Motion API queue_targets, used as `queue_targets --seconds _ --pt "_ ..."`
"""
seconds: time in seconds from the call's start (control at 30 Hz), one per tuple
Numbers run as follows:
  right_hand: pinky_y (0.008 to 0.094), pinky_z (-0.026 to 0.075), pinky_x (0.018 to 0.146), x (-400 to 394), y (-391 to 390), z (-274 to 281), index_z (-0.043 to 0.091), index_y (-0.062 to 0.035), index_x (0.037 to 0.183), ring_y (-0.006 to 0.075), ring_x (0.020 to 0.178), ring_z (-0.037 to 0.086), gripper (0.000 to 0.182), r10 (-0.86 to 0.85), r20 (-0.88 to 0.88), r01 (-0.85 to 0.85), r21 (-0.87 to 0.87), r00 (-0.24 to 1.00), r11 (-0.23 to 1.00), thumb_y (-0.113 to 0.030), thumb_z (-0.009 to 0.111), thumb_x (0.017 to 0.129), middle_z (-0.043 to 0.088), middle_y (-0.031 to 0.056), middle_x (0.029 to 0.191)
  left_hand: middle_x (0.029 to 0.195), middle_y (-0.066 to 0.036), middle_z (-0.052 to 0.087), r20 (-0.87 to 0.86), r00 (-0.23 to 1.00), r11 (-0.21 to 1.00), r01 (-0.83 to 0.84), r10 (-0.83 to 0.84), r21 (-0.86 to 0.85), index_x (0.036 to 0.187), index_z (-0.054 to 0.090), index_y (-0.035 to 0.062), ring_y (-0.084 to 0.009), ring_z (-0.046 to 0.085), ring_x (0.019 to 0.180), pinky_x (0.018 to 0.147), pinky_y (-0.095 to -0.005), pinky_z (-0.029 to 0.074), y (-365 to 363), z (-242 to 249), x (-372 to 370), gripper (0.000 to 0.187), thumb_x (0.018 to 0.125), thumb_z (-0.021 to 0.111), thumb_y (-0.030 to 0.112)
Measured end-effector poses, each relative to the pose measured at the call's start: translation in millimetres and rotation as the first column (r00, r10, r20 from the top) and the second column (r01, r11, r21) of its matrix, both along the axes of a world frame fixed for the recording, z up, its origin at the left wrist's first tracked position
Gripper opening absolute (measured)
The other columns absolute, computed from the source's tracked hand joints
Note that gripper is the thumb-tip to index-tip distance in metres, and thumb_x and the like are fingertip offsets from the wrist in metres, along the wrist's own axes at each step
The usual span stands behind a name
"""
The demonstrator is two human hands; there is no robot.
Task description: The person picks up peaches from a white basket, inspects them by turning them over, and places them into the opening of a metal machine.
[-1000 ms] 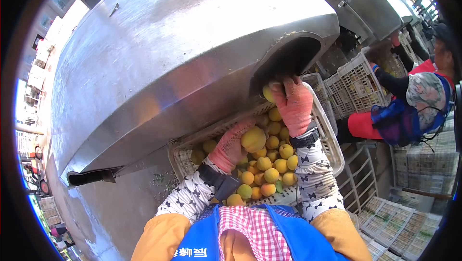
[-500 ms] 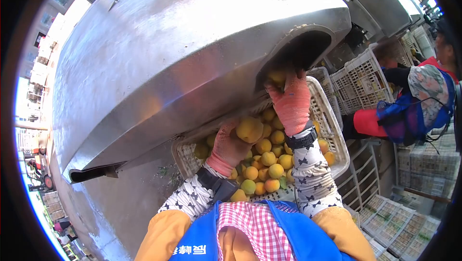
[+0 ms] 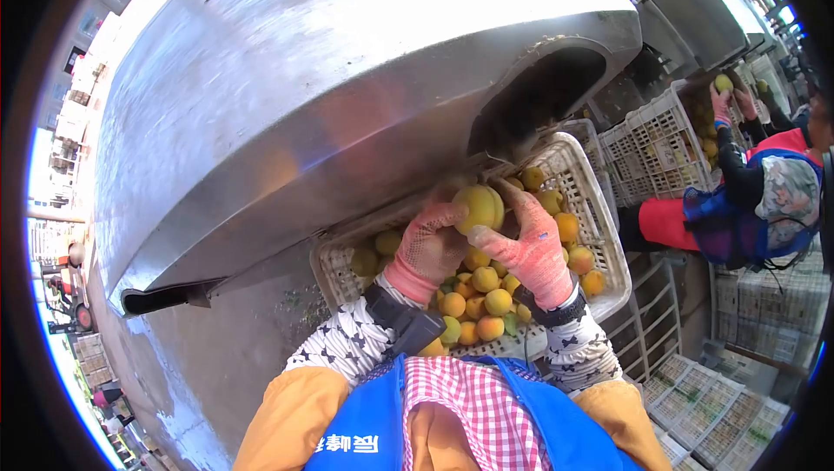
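Both hands wear pink gloves and meet over a white plastic crate (image 3: 612, 254) of yellow-orange fruit (image 3: 498, 301). Between them is a large yellow-green fruit (image 3: 478, 208). My left hand (image 3: 427, 249) has its fingers closed against the fruit's left side. On the other side, my right hand (image 3: 532, 249) touches it with its thumb and fingers. Whether a second fruit lies behind it cannot be told. Above the crate is the dark oval opening (image 3: 543, 97) of a metal housing.
The big metal housing (image 3: 330, 45) spans the upper left and centre. At right a co-worker (image 3: 764, 175) in pink gloves holds a fruit (image 3: 723, 82) by another crate (image 3: 656, 145). Stacked crates (image 3: 712, 410) stand at lower right, beside a metal rack (image 3: 656, 310).
My right hand has come down and left from the oval opening to meet my left hand at the fruit. The co-worker's gloved hands have risen into view with a fruit.
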State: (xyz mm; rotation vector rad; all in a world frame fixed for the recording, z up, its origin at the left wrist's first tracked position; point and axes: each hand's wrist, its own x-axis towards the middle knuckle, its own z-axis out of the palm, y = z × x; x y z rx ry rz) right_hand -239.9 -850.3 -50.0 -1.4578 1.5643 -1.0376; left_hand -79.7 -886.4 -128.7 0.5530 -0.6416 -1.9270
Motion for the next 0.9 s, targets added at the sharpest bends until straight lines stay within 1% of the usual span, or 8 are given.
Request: queue_targets --seconds 0.07,0.37,0.5,0.6,0.67,0.7,0.77,0.9 --pt "0.0407 0.052 0.093 2 4 -11 0.055 -0.003 0.135 0.0354 0.109 0.064 0.078 -0.04 0.045 0.041 -0.017 0.998 0.999 -0.037 0.084 0.072 0.063 0.0219 0.116 0.127 -0.015 0.061 -0.451 0.878 0.951 0.261 -0.162 0.166 0.132 0.054 0.0052 -0.0294 0.058 0.118 0.108 -0.0426 0.044 -3 29 -2 0.041 0.09 0.056 0.005" --pt "0.0422 0.051 0.094 1 9 6 0.05 -0.0038 0.141 0.0381 0.113 0.06 0.091 -0.149 -0.288 0.05 -0.323 0.946 0.945 -0.027 0.089 0.062 0.057 0.0205 0.123 0.134 -0.011 0.056 -0.135 0.984 0.984 0.135 -0.12 0.114 0.139 0.049 0.0036 -0.0233 0.054 0.125 0.112 -0.0397 0.042 12 54 -16 0.05 0.101 0.059 0.033" --pt "0.0436 0.052 0.091 6 -8 2 0.048 -0.0021 0.142 0.0377 0.107 0.062 0.089 -0.249 -0.248 0.145 -0.373 0.936 0.916 -0.025 0.088 0.065 0.058 0.0205 0.12 0.132 -0.01 0.058 -0.402 0.911 0.889 0.258 -0.094 0.377 0.138 0.05 0.0055 -0.0226 0.055 0.124 0.108 -0.04 0.045 3 43 -26 0.053 0.098 0.062 0.039" --pt "0.0442 0.053 0.088 -11 -46 -6 0.046 -0.0012 0.142 0.0392 0.105 0.062 0.088 -0.289 -0.277 0.17 -0.385 0.916 0.907 -0.025 0.086 0.068 0.058 0.0215 0.12 0.13 -0.008 0.06 -0.203 0.967 0.939 0.21 -0.157 0.273 0.136 0.053 0.0084 -0.0235 0.057 0.119 0.102 -0.0403 0.047 3 18 -3 0.052 0.097 0.064 0.041" --pt "0.0447 0.054 0.086 -20 -74 -19 0.048 -0.0007 0.138 0.0408 0.104 0.062 0.081 -0.332 -0.468 0.153 -0.378 0.819 0.913 -0.033 0.083 0.072 0.06 0.0218 0.119 0.127 -0.01 0.062 0.323 0.914 0.931 0.132 -0.247 0.34 0.132 0.056 0.0086 -0.0232 0.06 0.113 0.098 -0.0388 0.048 9 -13 16 0.053 0.094 0.066 0.043" --pt "0.0447 0.054 0.086 -22 -90 -23 0.051 -0.0003 0.134 0.0407 0.105 0.062 0.077 -0.33 -0.562 0.148 -0.344 0.759 0.927 -0.037 0.082 0.074 0.061 0.0216 0.118 0.127 -0.01 0.062 0.326 0.912 0.928 0.13 -0.25 0.35 0.132 0.056 0.0086 -0.0232 0.06 0.113 0.098 -0.0388 0.048 6 -29 21 0.053 0.094 0.066 0.043" --pt "0.0441 0.054 0.085 -19 -129 -38 0.057 0.0002 0.124 0.0392 0.104 0.062 0.07 -0.308 -0.67 -0.016 -0.431 0.675 0.902 -0.045 0.079 0.076 0.063 0.0209 0.116 0.126 -0.016 0.063 0.848 0.478 0.97 0.191 -0.229 0.154 0.132 0.057 0.0078 -0.0284 0.062 0.114 0.099 -0.0403 0.048 17 -59 36 0.055 0.09 0.068 0.042" --pt "0.0387 0.053 0.084 -28 -106 -7 0.067 -0.0022 0.109 0.0328 0.096 0.065 0.047 -0.378 -0.312 0.153 -0.559 0.871 0.815 -0.036 0.08 0.079 0.067 0.0176 0.104 0.128 -0.021 0.062 0.997 0.066 0.897 0.438 0.029 -0.056 0.132 0.056 0.007 -0.0342 0.06 0.117 0.1 -0.0432 0.047 32 -88 53 0.06 0.086 0.07 0.042"
